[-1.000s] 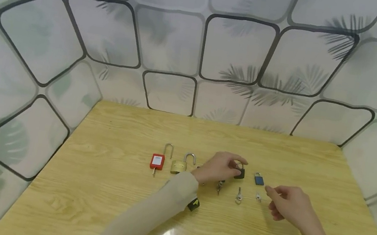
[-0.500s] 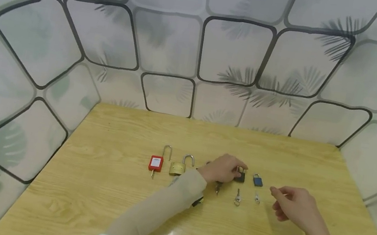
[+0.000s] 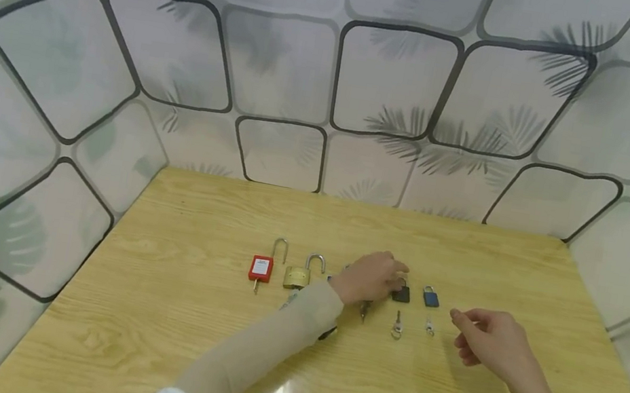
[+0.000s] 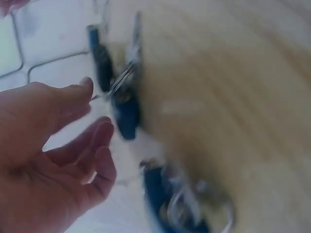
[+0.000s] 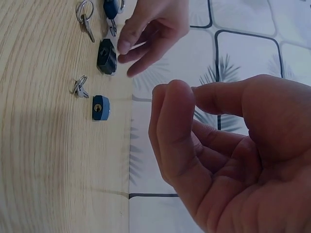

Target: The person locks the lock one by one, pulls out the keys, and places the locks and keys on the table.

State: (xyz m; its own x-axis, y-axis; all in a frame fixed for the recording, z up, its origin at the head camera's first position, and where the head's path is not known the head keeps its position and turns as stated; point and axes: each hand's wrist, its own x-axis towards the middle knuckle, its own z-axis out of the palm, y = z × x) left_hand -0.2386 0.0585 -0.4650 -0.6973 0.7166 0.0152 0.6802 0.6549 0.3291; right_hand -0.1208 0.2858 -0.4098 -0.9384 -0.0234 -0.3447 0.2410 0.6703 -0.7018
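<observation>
My left hand [image 3: 370, 278] hovers just left of a small black padlock [image 3: 401, 293], its fingers loosely bent. In the right wrist view a small gap shows between those fingertips and the black padlock [image 5: 107, 57]. The left wrist view is blurred, but the left hand [image 4: 53, 155] has nothing between thumb and fingers. My right hand [image 3: 493, 341] is held above the table, right of a small blue padlock [image 3: 431, 297], fingers loosely curled. No object shows in the right hand [image 5: 233, 150] from its wrist. Keys on a ring [image 3: 397, 326] lie before the black padlock.
A red padlock [image 3: 261, 269] with a tall shackle and a brass padlock [image 3: 296, 278] lie in the same row to the left. Small keys [image 3: 430, 326] lie before the blue padlock. Another padlock is mostly hidden behind the left hand. A patterned wall [image 3: 287, 154] borders the table [image 3: 214, 208].
My left hand had its fingers on the black padlock; it has let go and drawn slightly left. The padlock stays on the table. My right hand has barely moved.
</observation>
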